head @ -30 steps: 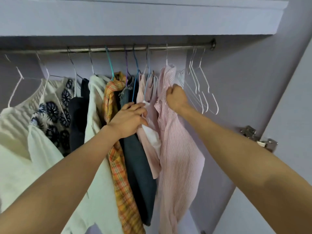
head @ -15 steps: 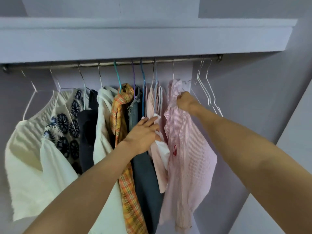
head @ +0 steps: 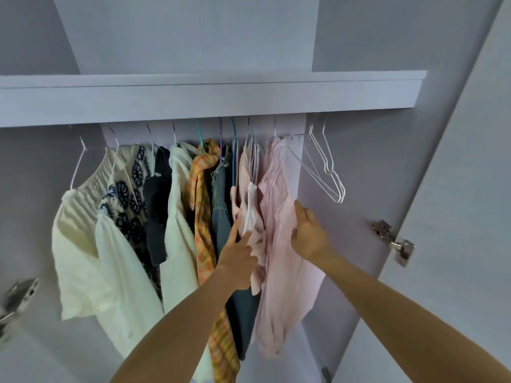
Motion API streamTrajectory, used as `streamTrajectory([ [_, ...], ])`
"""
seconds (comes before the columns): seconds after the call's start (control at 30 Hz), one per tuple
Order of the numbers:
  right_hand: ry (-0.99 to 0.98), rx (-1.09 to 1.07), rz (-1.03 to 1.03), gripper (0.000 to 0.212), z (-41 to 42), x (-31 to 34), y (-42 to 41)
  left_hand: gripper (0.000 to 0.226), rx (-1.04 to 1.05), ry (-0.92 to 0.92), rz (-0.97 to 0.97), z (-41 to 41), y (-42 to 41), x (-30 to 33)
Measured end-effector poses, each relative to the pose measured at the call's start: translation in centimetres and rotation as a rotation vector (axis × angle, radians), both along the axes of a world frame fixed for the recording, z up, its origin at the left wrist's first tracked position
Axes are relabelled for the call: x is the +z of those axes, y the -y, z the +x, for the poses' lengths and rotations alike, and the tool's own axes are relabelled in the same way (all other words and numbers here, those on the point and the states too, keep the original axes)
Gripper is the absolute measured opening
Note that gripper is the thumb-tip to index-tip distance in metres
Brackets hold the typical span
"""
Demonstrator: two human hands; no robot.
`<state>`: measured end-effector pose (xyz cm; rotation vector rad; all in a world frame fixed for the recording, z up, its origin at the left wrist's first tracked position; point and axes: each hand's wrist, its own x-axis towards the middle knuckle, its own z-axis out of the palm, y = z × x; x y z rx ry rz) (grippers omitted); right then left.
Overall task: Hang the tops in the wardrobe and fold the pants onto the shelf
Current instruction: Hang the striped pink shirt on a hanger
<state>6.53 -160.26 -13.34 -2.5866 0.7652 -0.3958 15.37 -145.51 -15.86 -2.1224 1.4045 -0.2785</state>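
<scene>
Head view: the right hand (head: 309, 236) has dropped from the collar to the middle of the striped pink shirt (head: 279, 217), fingers loosely spread against the cloth. The left hand (head: 237, 258) has slid down too, pinching the pale pink top (head: 247, 205) next to it, forefinger raised. That shirt hangs on its hanger at the right end of the row, just left of the empty white hangers (head: 329, 172), so this top looks hung and is only being straightened. No pants in sight.

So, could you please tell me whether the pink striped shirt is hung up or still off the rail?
Hung up. The pink striped shirt hangs from a hanger hook under the shelf; the right hand rests on its side.
</scene>
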Motion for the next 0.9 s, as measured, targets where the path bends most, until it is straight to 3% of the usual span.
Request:
streamTrajectory([
  [0.17, 0.002, 0.029, -0.108, 0.053, -5.9, -3.3, -5.0, 0.049, 0.206, -0.309, -0.302, -4.6, -5.6, -3.7],
  [0.4, -0.185, 0.517, 0.211, 0.028, -8.5, -6.2, -14.2, 0.045, 0.681, -0.532, -0.637, -12.2, -17.4, -6.9],
  [0.7, -0.435, 1.134, 0.292, 0.028, -14.0, -11.8, -32.2, 0.034, 1.385, -0.472, -1.088, -30.2, -34.9, -10.0],
  [0.8, -0.552, 1.389, 0.280, 0.028, -17.9, -13.3, -41.1, 0.031, 1.685, -0.331, -1.275, -39.1, -42.1, -10.6],
  [0.9, -0.634, 1.535, 0.276, 0.027, -20.6, -14.0, -46.3, 0.029, 1.846, -0.201, -1.406, -43.8, -46.1, -11.3],
])
